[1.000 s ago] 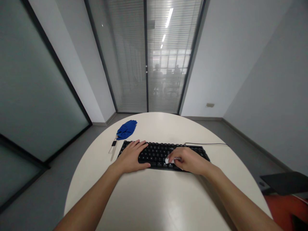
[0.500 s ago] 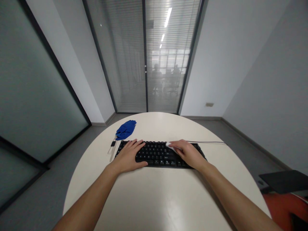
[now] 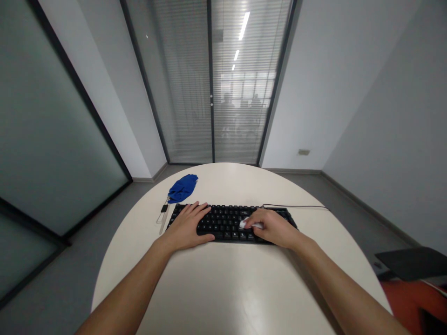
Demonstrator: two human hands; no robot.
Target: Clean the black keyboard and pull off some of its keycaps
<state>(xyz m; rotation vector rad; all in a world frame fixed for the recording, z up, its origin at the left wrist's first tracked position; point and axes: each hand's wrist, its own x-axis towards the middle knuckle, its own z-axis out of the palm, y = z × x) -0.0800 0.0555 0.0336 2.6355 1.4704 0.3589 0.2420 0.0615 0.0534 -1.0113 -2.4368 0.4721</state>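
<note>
I have my left hand (image 3: 186, 225) lying flat and open on the left end of the black keyboard (image 3: 226, 222), which sits mid-table (image 3: 226, 288). My right hand (image 3: 270, 227) pinches a small white wipe (image 3: 244, 224) against the keys right of the keyboard's centre.

A round white table (image 3: 226, 288) stands on a grey floor (image 3: 63, 279). Beyond its far edge is a glass door (image 3: 213, 83) with shut blinds, ceiling lights (image 3: 244, 25) glowing through it. Left of the table runs a frosted glass wall (image 3: 45, 116); right of it are plain grey walls (image 3: 366, 93) with an outlet (image 3: 303, 152).
</note>
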